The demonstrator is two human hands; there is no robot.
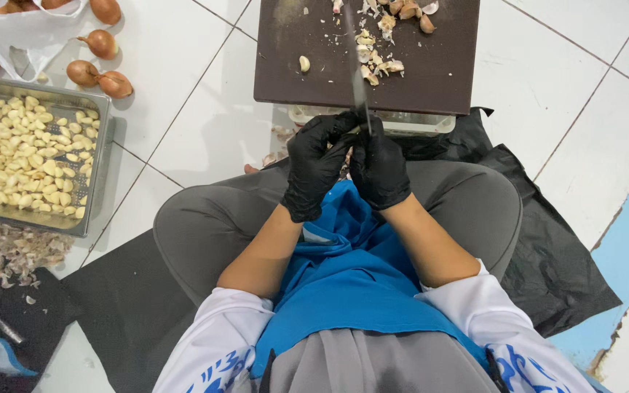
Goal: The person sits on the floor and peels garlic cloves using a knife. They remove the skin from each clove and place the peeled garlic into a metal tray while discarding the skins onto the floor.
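Blue apron [351, 284] over grey-trousered lap, nearest. Above it, left hand [316, 166] and right hand [379, 169], both black-gloved, fingers curled together around something small between them, hidden from view, probably a garlic clove; right hand grips a knife [358, 80], blade pointing away. Judged light, firm, slick once skinned; best pinched at its ends. Beyond: dark cutting board [431, 65] with loose clove [304, 64] and peels [376, 62]. Far left: metal tray [100, 138] of pale peeled cloves, shallots [100, 76].
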